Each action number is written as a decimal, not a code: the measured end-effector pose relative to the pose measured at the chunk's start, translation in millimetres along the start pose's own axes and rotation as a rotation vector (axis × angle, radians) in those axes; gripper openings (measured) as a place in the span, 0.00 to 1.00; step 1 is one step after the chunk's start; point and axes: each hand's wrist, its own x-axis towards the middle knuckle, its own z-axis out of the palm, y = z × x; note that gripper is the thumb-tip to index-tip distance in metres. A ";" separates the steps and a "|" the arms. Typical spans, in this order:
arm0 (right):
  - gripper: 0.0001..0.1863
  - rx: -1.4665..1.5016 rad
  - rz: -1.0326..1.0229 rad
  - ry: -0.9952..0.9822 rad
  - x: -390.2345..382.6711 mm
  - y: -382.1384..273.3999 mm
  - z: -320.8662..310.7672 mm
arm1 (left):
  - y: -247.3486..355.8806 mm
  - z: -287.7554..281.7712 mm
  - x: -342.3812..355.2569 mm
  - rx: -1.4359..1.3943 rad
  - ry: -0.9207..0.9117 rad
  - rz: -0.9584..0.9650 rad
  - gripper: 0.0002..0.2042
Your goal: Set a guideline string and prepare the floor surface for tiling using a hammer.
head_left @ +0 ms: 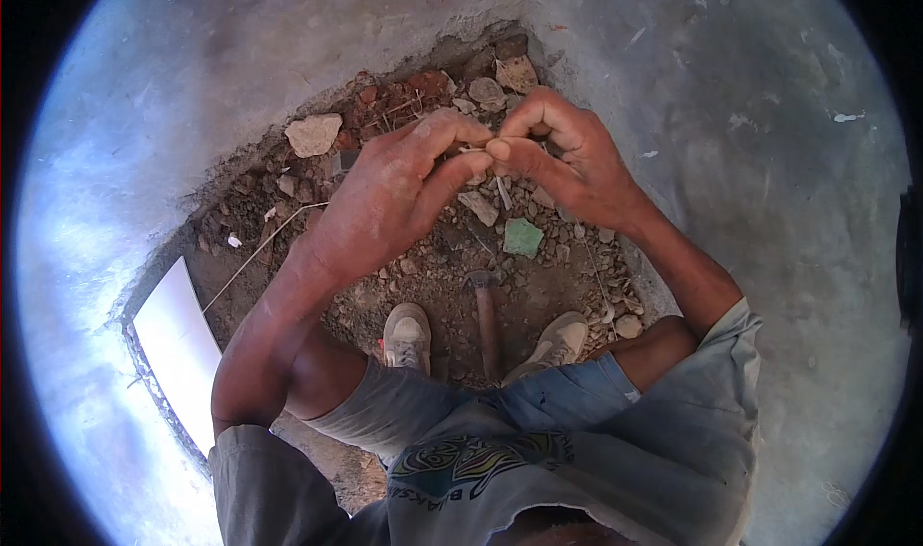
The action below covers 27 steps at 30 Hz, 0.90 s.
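Note:
My left hand (pixel 389 181) and my right hand (pixel 567 157) meet in front of me, above a patch of broken ground. Both are closed in a pinch, thumb against forefinger, with the fingertips almost touching. A small pale sliver (pixel 471 149) shows between them, too small and covered to name. Below the hands, between my shoes, a hammer (pixel 487 330) lies with its head pointing away from me. A green flat fragment (pixel 523 237) rests on the rubble under my right hand.
Stones and loose rubble (pixel 471 210) fill the pit, with a large pale stone (pixel 313 135) at its far left edge. Grey concrete (pixel 760 210) surrounds it. A white panel (pixel 178 344) stands at the left, beside a thin stick (pixel 255 253). My shoes (pixel 408 335) are planted in the dirt.

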 end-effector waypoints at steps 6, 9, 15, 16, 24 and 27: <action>0.16 0.286 0.237 -0.036 3.0 -2.2 -0.1 | -7.6 2.6 0.4 0.131 0.064 0.004 0.08; 0.16 0.345 0.271 -0.058 3.4 0.7 2.4 | -7.5 -3.2 1.4 0.138 0.043 0.023 0.07; 0.16 0.700 0.291 0.060 3.3 7.0 25.5 | -3.0 -11.4 4.9 0.017 -0.023 -0.151 0.07; 0.17 0.802 0.321 0.095 3.5 6.8 28.7 | -2.4 -10.9 5.1 0.009 -0.004 -0.154 0.07; 0.15 0.573 0.406 -0.137 5.5 -1.2 20.9 | -7.5 -6.8 2.2 0.142 0.108 -0.191 0.06; 0.14 0.010 0.275 -0.070 4.2 -4.1 15.8 | -11.5 -3.7 0.9 0.309 0.073 -0.183 0.05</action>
